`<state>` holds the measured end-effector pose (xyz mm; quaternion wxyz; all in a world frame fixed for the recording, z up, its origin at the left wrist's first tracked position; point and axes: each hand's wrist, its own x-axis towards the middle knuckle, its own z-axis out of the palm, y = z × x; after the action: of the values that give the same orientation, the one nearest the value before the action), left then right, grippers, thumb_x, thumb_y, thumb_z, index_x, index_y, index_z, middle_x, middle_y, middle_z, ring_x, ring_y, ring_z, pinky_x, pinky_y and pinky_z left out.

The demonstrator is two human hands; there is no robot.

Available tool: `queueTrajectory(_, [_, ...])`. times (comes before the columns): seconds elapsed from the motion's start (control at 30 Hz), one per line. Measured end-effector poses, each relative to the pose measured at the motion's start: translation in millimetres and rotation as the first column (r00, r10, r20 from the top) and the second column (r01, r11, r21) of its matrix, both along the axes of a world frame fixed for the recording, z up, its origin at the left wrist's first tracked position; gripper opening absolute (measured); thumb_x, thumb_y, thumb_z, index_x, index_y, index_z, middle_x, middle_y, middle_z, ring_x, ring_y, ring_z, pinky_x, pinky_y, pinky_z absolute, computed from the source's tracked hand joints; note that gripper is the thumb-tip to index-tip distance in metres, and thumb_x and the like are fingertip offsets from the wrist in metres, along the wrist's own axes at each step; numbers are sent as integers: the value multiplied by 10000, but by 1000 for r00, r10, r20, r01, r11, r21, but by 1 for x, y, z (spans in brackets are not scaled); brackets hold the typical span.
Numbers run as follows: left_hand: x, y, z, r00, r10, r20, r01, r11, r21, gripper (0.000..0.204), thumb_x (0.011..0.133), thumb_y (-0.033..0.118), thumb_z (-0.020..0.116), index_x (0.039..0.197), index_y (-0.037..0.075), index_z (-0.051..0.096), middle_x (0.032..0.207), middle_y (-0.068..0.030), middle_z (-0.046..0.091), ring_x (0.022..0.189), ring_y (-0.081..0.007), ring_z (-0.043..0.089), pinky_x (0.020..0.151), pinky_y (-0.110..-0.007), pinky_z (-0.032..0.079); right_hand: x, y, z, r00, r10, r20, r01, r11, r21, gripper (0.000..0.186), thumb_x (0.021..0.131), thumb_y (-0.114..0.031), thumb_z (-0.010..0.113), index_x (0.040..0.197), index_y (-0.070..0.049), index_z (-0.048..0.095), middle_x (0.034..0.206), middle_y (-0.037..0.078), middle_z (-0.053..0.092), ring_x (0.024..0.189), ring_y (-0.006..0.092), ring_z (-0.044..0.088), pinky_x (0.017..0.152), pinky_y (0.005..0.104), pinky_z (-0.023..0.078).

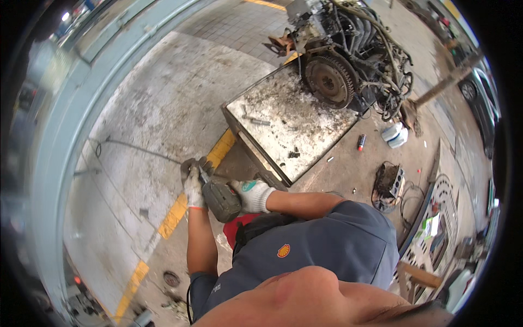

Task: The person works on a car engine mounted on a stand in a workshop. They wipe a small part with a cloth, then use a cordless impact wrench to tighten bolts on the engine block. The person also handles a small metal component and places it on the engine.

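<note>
The left gloved hand has its dirt-darkened fingers curled about the nose of a power tool, left of the steel-topped stand. The right gloved hand sits between the tool and the stand's nearest corner, seemingly closed around the handle, though its fingers are mostly hidden. So the tool lies just left of the right hand, which is the nearer to the stand. Its long axis runs from a rear end close to the wearer's body outward and slightly left, the nose aimed past the stand's left side rather than at the engine by the stand's far end.
</note>
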<state>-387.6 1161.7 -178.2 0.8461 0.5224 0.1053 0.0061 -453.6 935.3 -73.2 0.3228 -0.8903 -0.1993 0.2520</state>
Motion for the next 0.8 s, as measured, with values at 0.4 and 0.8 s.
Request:
queueTrajectory(0.4, [267,-134,75,772,-619,142,634,735,-241,240,1039,96,589,1275,56,589,1261,-196,669,1018,-359,717,865,-503,643,134,11,36,643,-740,196,755,655,-1,840,790,-459,820,1437,-48,474,1259,260,664,1137,431,660,985,466,518])
queueTrajectory(0.8, [388,-251,73,513,-764,390,779,606,161,216,1018,51,607,1230,20,638,1060,-113,716,979,-209,710,853,-300,578,221,-27,7,311,-925,217,933,341,113,1040,694,-486,888,1499,-39,406,1316,230,651,1167,398,655,1001,437,521])
